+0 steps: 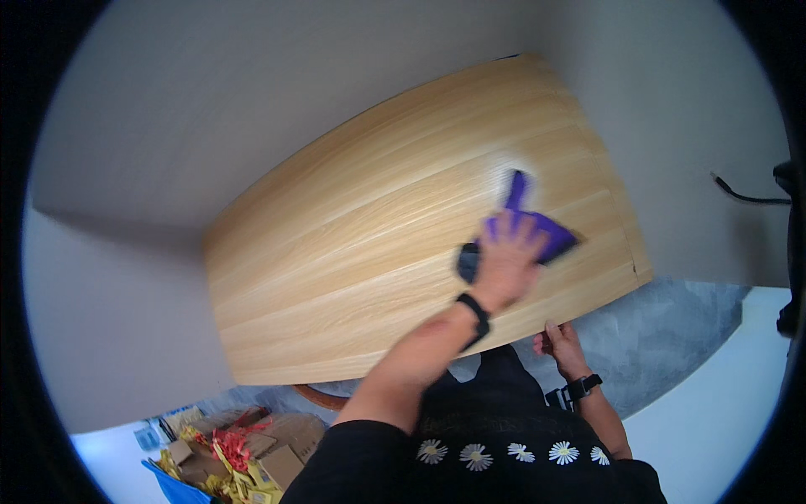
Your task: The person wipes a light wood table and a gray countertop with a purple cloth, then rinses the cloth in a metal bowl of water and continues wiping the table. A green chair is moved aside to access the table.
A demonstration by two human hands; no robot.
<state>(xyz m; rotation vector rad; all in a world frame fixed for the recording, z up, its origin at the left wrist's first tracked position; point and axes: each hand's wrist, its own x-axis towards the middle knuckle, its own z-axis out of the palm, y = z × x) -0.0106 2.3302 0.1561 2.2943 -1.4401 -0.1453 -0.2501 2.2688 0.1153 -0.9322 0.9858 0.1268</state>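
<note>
A light wood-grain tabletop [352, 233] lies before me. My left hand [511, 252], blurred and with spread fingers, presses on a purple cloth [554, 238] on the right part of the tabletop. The cloth has a dark edge, and one narrow end points away from me. A black part [468, 263] shows beside the hand; whether it belongs to the cloth is unclear. My right hand [562, 346] is at the near edge of the tabletop, its thumb and finger against the edge. Black bands are on both wrists.
Pale walls [661, 126] enclose the tabletop behind and at both sides. A black cable [749, 198] sticks out at the right. At the lower left, cardboard boxes [302, 435], red strapping [233, 444] and yellow packaging lie on the floor. A curved brown wooden piece [321, 398] shows under the near edge.
</note>
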